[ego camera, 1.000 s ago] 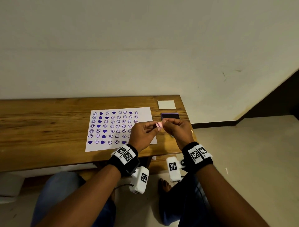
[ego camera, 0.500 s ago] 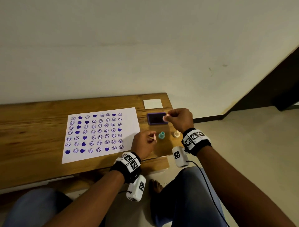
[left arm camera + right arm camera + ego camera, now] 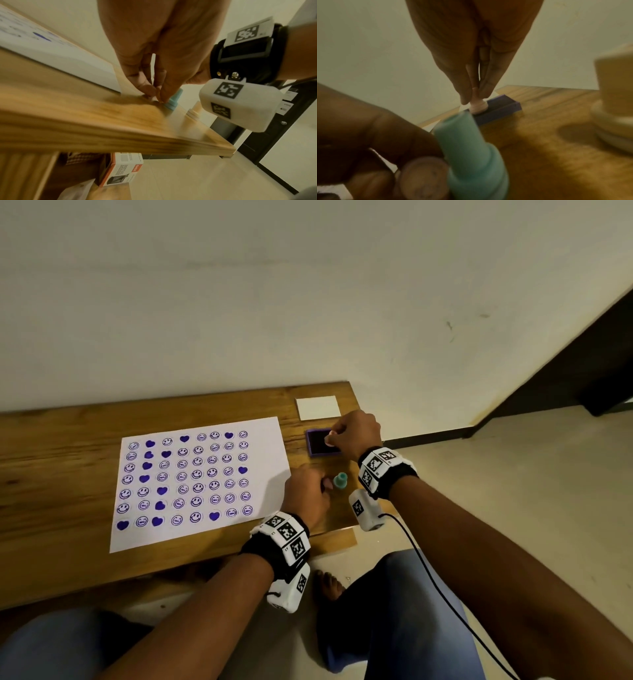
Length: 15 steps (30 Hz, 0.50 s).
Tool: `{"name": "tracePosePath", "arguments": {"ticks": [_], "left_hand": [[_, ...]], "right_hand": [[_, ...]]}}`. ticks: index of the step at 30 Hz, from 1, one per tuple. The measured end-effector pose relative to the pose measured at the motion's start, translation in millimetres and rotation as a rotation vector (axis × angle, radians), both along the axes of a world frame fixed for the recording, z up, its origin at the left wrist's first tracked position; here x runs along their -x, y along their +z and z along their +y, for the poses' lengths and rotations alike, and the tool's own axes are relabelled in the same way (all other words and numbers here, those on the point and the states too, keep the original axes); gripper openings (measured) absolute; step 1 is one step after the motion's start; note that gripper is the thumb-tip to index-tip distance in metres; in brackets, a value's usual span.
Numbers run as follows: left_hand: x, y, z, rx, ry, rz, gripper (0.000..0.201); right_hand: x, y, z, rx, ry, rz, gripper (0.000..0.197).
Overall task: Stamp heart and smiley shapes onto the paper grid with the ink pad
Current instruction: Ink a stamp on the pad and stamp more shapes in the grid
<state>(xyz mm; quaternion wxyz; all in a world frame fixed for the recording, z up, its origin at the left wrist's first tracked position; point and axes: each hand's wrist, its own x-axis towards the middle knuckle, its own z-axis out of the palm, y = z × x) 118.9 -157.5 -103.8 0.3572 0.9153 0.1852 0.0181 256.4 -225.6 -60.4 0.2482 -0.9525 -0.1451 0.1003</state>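
Left hand (image 3: 306,494), nearest, fingertips pinching a small pink cap (image 3: 327,483) down at the wooden table (image 3: 61,460), touching the upright teal stamp (image 3: 340,481), a smooth plastic peg with a flared round base. A cream stamp (image 3: 194,111) stands just beside it. Left of these lies the flat white paper grid (image 3: 205,474), printed with purple hearts and smileys. Farther: right hand (image 3: 356,434) pinches a pink stamp (image 3: 477,106), long axis vertical, face down on the rectangular purple ink pad (image 3: 317,442). Beyond, a white card (image 3: 318,407).
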Motion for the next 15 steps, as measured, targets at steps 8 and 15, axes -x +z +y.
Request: {"name": "tracePosePath", "arguments": {"ticks": [8, 15], "left_hand": [[2.0, 1.1, 5.5, -0.111, -0.035, 0.018, 0.012], [7.5, 11.3, 13.8, -0.073, -0.019, 0.008, 0.026]], "right_hand": [[-9.9, 5.2, 8.8, 0.070, -0.005, 0.094, 0.019], [-11.4, 8.6, 16.7, 0.137, -0.034, 0.123, 0.036]]}}
